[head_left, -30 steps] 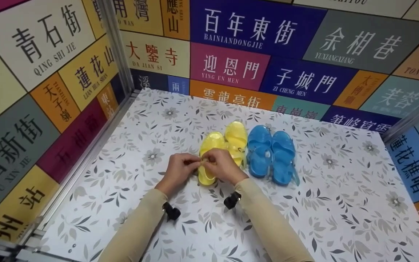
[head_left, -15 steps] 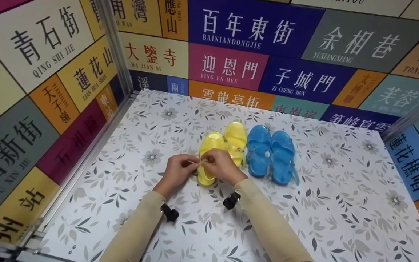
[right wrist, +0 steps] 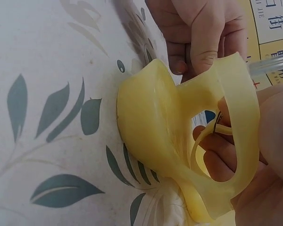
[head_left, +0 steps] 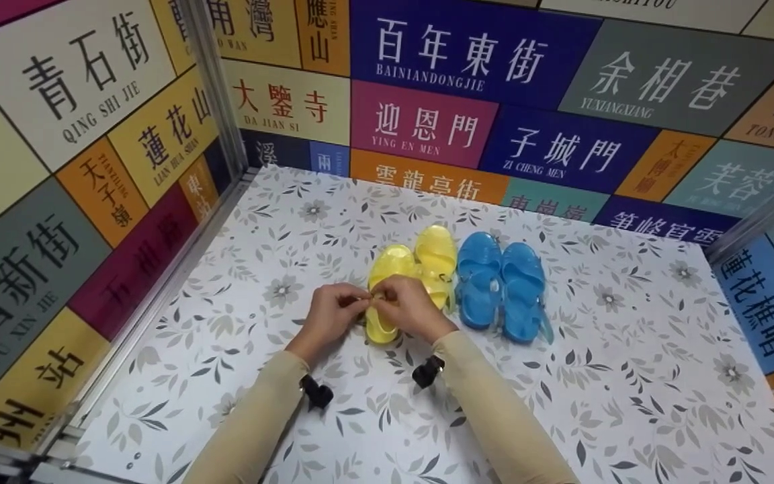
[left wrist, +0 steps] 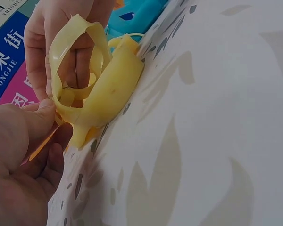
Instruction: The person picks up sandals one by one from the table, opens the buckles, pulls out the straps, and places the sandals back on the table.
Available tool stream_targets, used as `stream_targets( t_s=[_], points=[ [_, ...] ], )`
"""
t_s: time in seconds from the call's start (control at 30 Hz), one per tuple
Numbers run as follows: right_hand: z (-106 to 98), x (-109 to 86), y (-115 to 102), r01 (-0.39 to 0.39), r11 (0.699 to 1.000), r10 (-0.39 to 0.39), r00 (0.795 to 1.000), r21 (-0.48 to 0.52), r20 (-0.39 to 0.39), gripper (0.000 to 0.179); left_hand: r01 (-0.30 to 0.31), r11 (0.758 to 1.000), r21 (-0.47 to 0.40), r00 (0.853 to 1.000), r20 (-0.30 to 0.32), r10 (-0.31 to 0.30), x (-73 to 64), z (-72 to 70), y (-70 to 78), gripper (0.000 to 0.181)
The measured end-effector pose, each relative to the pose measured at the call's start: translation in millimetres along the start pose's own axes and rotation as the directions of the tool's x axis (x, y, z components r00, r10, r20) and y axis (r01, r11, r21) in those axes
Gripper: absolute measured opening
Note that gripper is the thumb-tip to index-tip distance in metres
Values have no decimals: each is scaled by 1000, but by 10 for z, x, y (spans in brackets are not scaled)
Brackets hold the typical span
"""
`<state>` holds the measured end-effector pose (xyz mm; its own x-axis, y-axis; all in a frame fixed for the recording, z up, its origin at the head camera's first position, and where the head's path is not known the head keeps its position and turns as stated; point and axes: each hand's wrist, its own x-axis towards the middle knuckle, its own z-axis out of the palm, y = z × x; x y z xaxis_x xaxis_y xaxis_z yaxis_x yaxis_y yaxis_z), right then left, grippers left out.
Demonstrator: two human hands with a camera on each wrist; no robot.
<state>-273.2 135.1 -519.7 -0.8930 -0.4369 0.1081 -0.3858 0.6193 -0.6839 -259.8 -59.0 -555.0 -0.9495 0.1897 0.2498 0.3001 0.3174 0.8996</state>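
Note:
A yellow sandal (head_left: 390, 259) lies on the patterned tabletop with its toe pointing away from me. My left hand (head_left: 333, 312) pinches the side of its ankle strap (left wrist: 61, 47) between thumb and forefinger. From the other side my right hand (head_left: 414, 306) reaches over the sandal, its fingers pinching the strap near a small metal buckle (right wrist: 218, 122). The right fingertips are partly hidden behind the strap. In the left wrist view the sandal's heel (left wrist: 115, 84) faces the camera. Beside it rests a second yellow sandal (head_left: 436, 245).
Two blue sandals, one nearer (head_left: 478, 306) and one farther right (head_left: 521, 323), lie to the right of the yellow pair. Sign-covered panels (head_left: 424, 131) wall the table at the back and sides. A metal rail (head_left: 179, 269) runs along the left edge.

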Motion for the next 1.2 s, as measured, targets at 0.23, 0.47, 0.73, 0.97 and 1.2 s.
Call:
stream_targets(
  t_s=[0.23,0.47,0.73,0.97,1.2],
  points=[
    [4,5,10,8,1000,-8,1000,-14,1,12,29,1000,7,1000,-6,-29,23,9,38,9],
    [17,-1,18,1,1000,-1,1000,0,-2,12,55,998,-9,998,2,-55,5,17,14,9],
    [-9,-2,1,-7,1000,7,1000,12,7,13,72,997,-40,997,-17,-73,-25,20,-45,7],
    [-11,-3,-1,16,1000,-16,1000,-8,-14,13,89,996,-29,995,-35,-90,-3,31,-4,7],
    [0,-8,0,-10,1000,10,1000,-3,4,13,109,994,-29,993,-38,-110,8,42,59,7]
  ],
)
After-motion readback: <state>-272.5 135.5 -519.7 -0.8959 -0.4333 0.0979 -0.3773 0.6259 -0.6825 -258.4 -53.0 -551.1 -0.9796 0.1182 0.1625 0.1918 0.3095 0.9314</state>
